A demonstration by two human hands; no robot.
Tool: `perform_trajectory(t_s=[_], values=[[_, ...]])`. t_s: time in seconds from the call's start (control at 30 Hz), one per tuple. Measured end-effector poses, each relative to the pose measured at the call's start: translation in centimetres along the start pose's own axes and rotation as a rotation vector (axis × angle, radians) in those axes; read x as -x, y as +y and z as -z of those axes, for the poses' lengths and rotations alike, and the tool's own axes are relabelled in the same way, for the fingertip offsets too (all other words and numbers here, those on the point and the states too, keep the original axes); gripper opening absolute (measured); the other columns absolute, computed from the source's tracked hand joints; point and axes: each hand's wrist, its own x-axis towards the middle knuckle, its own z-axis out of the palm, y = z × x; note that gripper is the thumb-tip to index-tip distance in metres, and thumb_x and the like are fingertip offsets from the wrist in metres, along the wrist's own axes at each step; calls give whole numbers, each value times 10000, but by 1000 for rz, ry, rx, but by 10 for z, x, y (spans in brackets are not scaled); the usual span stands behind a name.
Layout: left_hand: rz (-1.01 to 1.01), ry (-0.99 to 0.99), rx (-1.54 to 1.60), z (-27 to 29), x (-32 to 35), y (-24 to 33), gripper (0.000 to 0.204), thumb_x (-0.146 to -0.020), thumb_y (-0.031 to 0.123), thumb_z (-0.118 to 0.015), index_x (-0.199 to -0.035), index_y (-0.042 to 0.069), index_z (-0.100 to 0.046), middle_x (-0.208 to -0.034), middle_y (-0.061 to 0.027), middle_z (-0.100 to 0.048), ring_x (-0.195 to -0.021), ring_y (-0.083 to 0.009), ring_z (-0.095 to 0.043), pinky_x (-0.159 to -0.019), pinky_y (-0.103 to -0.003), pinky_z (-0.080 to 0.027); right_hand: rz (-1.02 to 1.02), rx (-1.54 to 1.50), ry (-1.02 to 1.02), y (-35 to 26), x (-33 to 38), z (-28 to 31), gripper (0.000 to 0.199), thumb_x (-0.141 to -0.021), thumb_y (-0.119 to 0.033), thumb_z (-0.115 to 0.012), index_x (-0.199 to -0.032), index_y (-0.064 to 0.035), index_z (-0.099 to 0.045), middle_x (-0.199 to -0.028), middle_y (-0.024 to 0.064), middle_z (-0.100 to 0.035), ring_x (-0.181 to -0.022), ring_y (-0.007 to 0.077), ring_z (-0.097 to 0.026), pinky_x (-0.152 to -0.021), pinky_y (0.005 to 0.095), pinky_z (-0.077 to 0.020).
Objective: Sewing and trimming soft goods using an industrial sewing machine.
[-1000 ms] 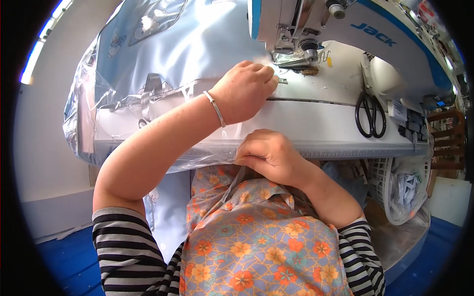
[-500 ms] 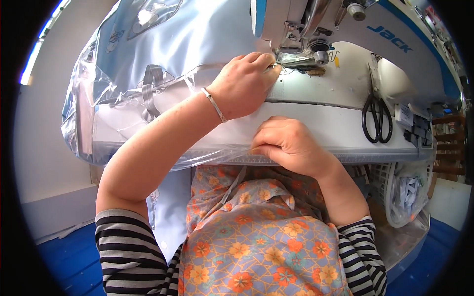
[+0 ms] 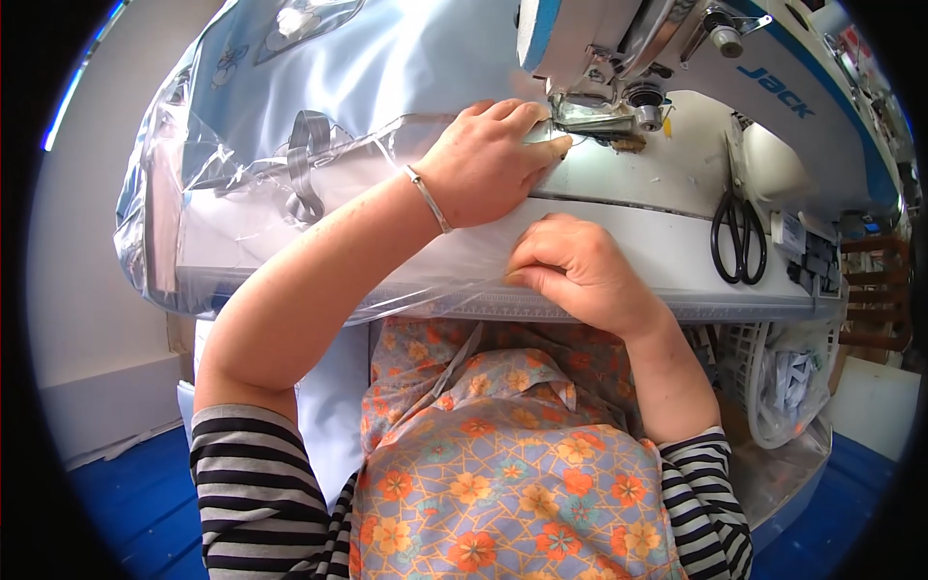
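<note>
My left hand [image 3: 491,162] lies over the edge of a clear plastic sheet [image 3: 362,198], right beside the presser foot of a white and blue sewing machine [image 3: 599,97]. Its thumb and forefinger press the edge there, and what is under the palm is hidden. Closer to me, my right hand [image 3: 577,266] is closed in a pinch on the near part of the same sheet, which is drawn into folds above the table's front edge. Light blue shiny material [image 3: 387,68] with printed figures spreads behind my left forearm. A grey strap loop [image 3: 307,164] stands up from it.
Black-handled scissors [image 3: 739,227] lie on the machine bed to the right, next to small boxes [image 3: 802,237]. A white plastic basket [image 3: 759,377] with a bag of scraps hangs below the table's right end. A ruler strip [image 3: 464,307] runs along the front edge.
My right hand has shifted slightly up and to the right with the sheet. My left thumb and forefinger have parted a little near the foot. The whole view has shifted slightly.
</note>
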Motion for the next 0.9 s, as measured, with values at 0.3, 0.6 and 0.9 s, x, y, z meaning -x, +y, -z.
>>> perform_trajectory(t_s=[0.3, 0.6, 0.9], values=[[16, 120, 103, -1, -1, -6, 225, -872, 214, -578, -1053, 156, -700, -1130, -146, -607, -1074, -306, -576, -939, -437, -433, -6, 77, 19, 3, -7, 4, 50, -746, 5, -674, -781, -18, -645, -766, 67, -633, -761, 226, -574, -700, 334, -458], [366, 219, 243, 94, 78, -15, 295, -864, 28, -601, -1157, 44, -624, -1282, -147, -566, -1163, -311, -552, -966, -369, -444, -50, 231, 66, 1, -13, 2, 59, -748, -14, -679, -789, -14, -637, -853, 60, -604, -831, 221, -563, -769, 326, -454], [1053, 743, -684, 208, 357, -65, 353, -854, 72, -609, -1207, 58, -605, -1331, -175, -521, -1246, -325, -482, -1036, -405, -371, 217, 332, 143, -27, 23, -57, 128, -748, 9, -620, -870, -26, -641, -944, 133, -643, -914, 287, -615, -830, 369, -489]])
